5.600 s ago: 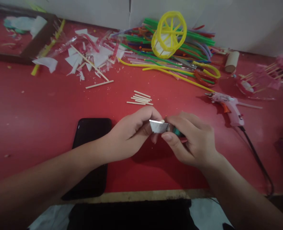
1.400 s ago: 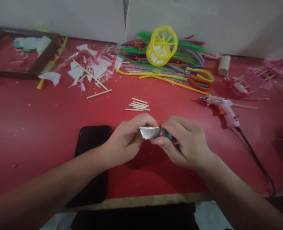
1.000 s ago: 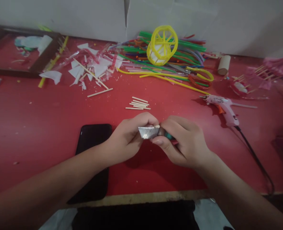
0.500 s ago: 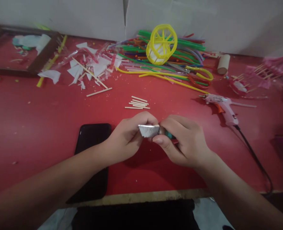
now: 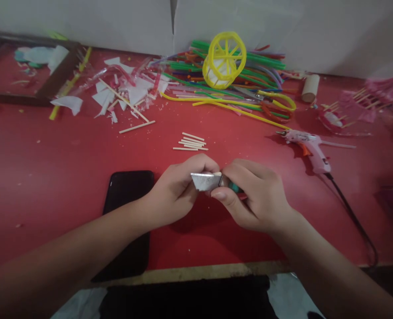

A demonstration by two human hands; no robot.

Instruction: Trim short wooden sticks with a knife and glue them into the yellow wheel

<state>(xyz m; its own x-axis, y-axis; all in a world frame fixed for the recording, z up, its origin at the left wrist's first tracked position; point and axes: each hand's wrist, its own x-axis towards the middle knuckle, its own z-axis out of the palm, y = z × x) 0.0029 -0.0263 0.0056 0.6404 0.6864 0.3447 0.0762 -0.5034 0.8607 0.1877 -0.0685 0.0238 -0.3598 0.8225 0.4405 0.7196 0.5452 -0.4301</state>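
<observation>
My right hand (image 5: 258, 195) is closed round the teal handle (image 5: 234, 187) of a utility knife, and its thumb presses near the base of the blade. The wide silver blade (image 5: 205, 181) points left, toward my left hand (image 5: 179, 186). My left hand's fingers are curled, with a pale wooden stick (image 5: 217, 173) pinched in them; only a short bit of it shows along the blade's upper edge. Just beyond the hands, several short cut sticks (image 5: 192, 142) lie in a loose group on the red table (image 5: 66, 177).
A black phone (image 5: 130, 190) lies under my left forearm. To the right rests a pink glue gun (image 5: 311, 148) with its cord. Farther back are pipe cleaners (image 5: 262, 62), a yellow wheel-shaped frame (image 5: 227, 55), scissors (image 5: 282, 99), paper scraps (image 5: 138, 91) and a brown frame (image 5: 55, 73).
Both hands and the knife keep nearly the same position. The whole view has shifted very slightly.
</observation>
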